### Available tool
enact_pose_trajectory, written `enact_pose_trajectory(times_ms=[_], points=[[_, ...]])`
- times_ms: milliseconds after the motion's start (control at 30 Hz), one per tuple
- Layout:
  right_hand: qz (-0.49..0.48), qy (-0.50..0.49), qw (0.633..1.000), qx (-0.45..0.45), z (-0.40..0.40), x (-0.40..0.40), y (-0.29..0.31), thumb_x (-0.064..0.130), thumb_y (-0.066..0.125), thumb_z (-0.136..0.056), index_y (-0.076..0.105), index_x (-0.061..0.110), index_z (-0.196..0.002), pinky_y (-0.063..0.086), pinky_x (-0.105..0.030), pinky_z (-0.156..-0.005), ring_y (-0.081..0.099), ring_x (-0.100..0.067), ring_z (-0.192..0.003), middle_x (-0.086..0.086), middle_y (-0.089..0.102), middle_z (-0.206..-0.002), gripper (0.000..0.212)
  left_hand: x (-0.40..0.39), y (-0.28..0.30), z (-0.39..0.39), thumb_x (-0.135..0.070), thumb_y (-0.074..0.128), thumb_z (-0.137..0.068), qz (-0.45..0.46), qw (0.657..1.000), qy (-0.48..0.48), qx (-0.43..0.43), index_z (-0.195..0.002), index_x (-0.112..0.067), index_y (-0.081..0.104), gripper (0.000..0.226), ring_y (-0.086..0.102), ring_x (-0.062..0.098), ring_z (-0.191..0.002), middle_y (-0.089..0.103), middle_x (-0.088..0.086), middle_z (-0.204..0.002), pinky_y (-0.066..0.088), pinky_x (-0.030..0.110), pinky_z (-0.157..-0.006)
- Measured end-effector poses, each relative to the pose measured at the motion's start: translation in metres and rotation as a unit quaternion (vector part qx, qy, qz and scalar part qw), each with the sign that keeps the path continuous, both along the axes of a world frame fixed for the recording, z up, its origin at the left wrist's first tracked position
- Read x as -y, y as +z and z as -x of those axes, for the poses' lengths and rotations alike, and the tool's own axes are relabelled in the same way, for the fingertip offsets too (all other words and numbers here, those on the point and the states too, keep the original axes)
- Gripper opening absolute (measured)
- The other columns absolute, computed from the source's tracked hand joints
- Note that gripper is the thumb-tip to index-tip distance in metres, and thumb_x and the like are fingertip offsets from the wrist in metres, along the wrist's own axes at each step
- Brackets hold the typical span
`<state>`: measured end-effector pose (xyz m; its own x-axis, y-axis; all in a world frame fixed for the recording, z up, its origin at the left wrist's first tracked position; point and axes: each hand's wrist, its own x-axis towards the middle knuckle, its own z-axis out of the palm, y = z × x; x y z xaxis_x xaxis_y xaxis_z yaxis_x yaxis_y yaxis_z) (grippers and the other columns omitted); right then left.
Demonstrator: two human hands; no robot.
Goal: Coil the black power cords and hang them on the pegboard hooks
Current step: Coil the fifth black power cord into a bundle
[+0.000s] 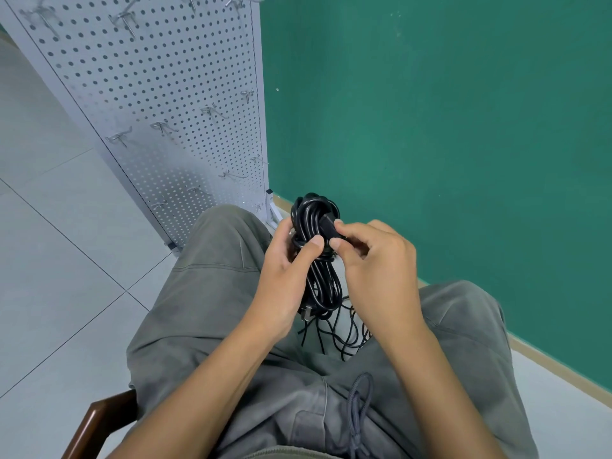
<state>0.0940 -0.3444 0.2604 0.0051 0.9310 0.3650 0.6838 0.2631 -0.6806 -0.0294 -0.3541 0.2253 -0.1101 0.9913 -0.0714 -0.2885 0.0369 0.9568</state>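
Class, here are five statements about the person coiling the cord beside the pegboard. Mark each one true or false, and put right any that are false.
1. The left hand holds the coiled black cord. True.
2. The right hand pinches the plug end of the cord. True.
3. A coiled cord already hangs on the pegboard. False: the hooks in view are bare.
4. The wall behind the cord is red. False: it is green.
5. More loose cord lies on the floor between the person's legs. True.
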Motion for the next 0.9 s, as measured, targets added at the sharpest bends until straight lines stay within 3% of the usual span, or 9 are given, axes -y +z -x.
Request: enact_pose_trajectory(times_ms=[200, 300, 433, 533, 667, 700, 800, 900], points=[[0.045, 0.032, 0.998, -0.014, -0.003, -0.004, 0.01, 0.01, 0.073, -0.092, 0.079, 0.017, -0.111, 0.047, -0.033, -0.07, 0.058, -0.018, -0.073, 0.0, 0.061, -0.078, 0.021, -0.001, 0.001, 0.003, -0.027, 0.058, -0.096, -0.012, 0.999, -0.006, -0.046, -0.125, -0.03, 0.061, 0.029, 0.063, 0.023, -0.122, 0.07, 0.002, -0.123, 0.044, 0.055, -0.112], [0.054, 0.045, 0.997, -0.011, -0.005, -0.005, 0.011, 0.008, 0.073, -0.092, 0.079, 0.016, -0.11, 0.045, -0.031, -0.069, 0.058, -0.018, -0.071, -0.002, 0.061, -0.077, 0.021, -0.001, 0.001, 0.005, -0.026, 0.057, -0.099, -0.02, 0.997, -0.025, -0.072, -0.126, -0.031, 0.058, 0.028, 0.063, 0.017, -0.12, 0.069, -0.005, -0.12, 0.046, 0.047, -0.111], [0.074, 0.063, 0.995, 0.003, -0.017, -0.014, 0.016, 0.006, 0.072, -0.092, 0.08, 0.017, -0.109, 0.038, -0.017, -0.061, 0.052, -0.009, -0.066, -0.003, 0.061, -0.076, 0.021, 0.001, 0.003, 0.004, -0.012, 0.055, -0.104, -0.041, 0.992, -0.046, -0.112, -0.127, -0.027, 0.056, 0.028, 0.061, 0.007, -0.113, 0.068, -0.015, -0.113, 0.044, 0.028, -0.103], [0.074, 0.037, 0.996, -0.017, -0.016, -0.014, 0.016, 0.007, 0.073, -0.091, 0.081, 0.017, -0.107, 0.04, -0.013, -0.063, 0.056, -0.009, -0.067, -0.001, 0.064, -0.077, 0.02, 0.001, 0.005, 0.005, -0.01, 0.055, -0.104, -0.057, 0.989, -0.052, -0.127, -0.129, -0.026, 0.054, 0.03, 0.061, 0.004, -0.113, 0.068, -0.017, -0.112, 0.044, 0.019, -0.099], [0.001, -0.043, 0.998, 0.043, 0.003, -0.004, 0.002, 0.002, 0.069, -0.089, 0.079, 0.009, -0.089, 0.041, -0.029, -0.063, 0.054, -0.022, -0.064, -0.007, 0.06, -0.073, 0.013, 0.001, 0.003, 0.0, -0.005, 0.057, -0.103, -0.082, 0.98, -0.061, -0.168, -0.135, -0.027, 0.052, 0.039, 0.061, 0.01, -0.119, 0.067, -0.012, -0.12, 0.045, 0.027, -0.106], [-0.004, -0.059, 0.998, 0.037, 0.006, -0.003, 0.0, 0.002, 0.069, -0.089, 0.08, 0.01, -0.09, 0.041, -0.027, -0.063, 0.053, -0.02, -0.064, -0.005, 0.06, -0.073, 0.013, 0.001, 0.003, -0.001, -0.005, 0.057, -0.102, -0.082, 0.981, -0.058, -0.164, -0.136, -0.026, 0.052, 0.04, 0.061, 0.012, -0.121, 0.066, -0.009, -0.123, 0.045, 0.031, -0.109], [0.033, -0.065, 0.993, -0.093, 0.002, -0.004, 0.001, 0.009, 0.077, -0.087, 0.081, 0.018, -0.094, 0.044, -0.013, -0.069, 0.059, -0.008, -0.069, 0.006, 0.068, -0.075, 0.012, -0.002, 0.004, 0.003, -0.005, 0.058, -0.102, -0.085, 0.984, -0.058, -0.149, -0.133, -0.027, 0.055, 0.038, 0.062, 0.015, -0.12, 0.067, -0.007, -0.122, 0.047, 0.036, -0.108], [0.096, -0.084, 0.957, -0.26, -0.003, -0.006, 0.0, 0.012, 0.082, -0.083, 0.077, 0.025, -0.084, 0.057, -0.022, -0.075, 0.069, -0.005, -0.07, 0.009, 0.074, -0.073, 0.014, -0.005, 0.006, 0.008, -0.01, 0.054, -0.106, -0.068, 0.988, -0.078, -0.113, -0.132, -0.021, 0.059, 0.029, 0.062, 0.013, -0.121, 0.069, -0.004, -0.123, 0.048, 0.027, -0.102]])
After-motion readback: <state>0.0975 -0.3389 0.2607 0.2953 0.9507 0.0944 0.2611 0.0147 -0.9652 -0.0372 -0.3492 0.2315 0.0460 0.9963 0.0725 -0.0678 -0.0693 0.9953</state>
